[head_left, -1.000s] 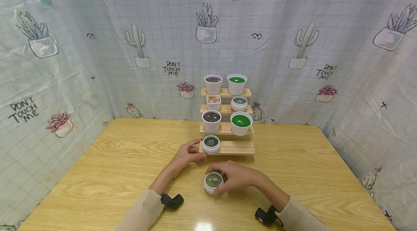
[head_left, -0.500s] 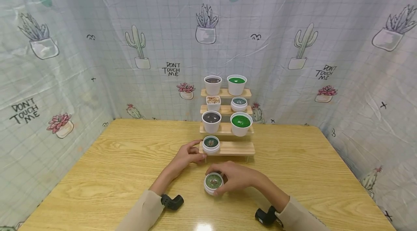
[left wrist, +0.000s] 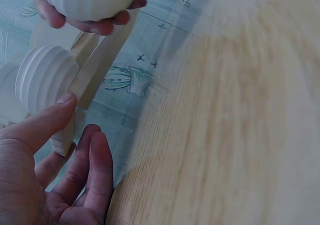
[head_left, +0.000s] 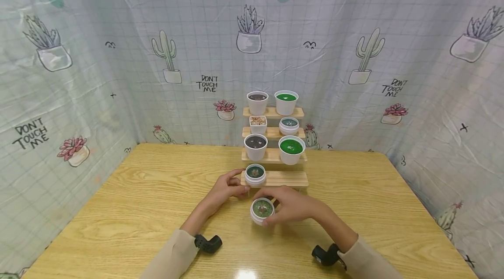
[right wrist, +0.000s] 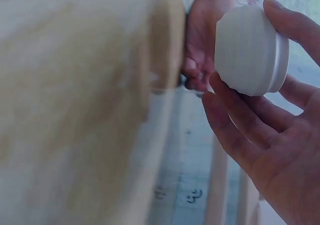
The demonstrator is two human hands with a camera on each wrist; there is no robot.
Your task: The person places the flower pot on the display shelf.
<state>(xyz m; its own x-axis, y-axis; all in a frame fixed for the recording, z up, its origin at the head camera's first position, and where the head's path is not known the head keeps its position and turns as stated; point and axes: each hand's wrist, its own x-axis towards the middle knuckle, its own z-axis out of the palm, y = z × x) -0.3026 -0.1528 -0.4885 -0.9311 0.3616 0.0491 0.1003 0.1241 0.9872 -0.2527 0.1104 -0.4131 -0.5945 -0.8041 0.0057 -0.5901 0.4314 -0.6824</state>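
My right hand (head_left: 289,205) holds a small round white pot (head_left: 262,210) with a green, textured top and a reddish-brown middle. In the right wrist view the pot's ribbed white side (right wrist: 245,50) sits between thumb and fingers, raised off the table. My left hand (head_left: 225,189) pinches the left end of the lowest step of a wooden tiered stand (head_left: 287,178). The left wrist view shows its thumb (left wrist: 57,112) close by another ribbed white pot (left wrist: 47,80), which rests on that step's left end and has a dark green top (head_left: 255,172).
Higher steps bear white pots in two columns: dark-filled ones (head_left: 256,147), bright green ones (head_left: 291,150), a square one (head_left: 258,124) with pebbles, and a low round one (head_left: 289,125). Wood-grain table (head_left: 165,183) lies below; a cactus-print curtain (head_left: 197,21) hangs behind and at the sides.
My right hand has lifted the green-topped pot and moved it slightly forward and right, toward the stand. My left hand stays at the lowest step's left end.
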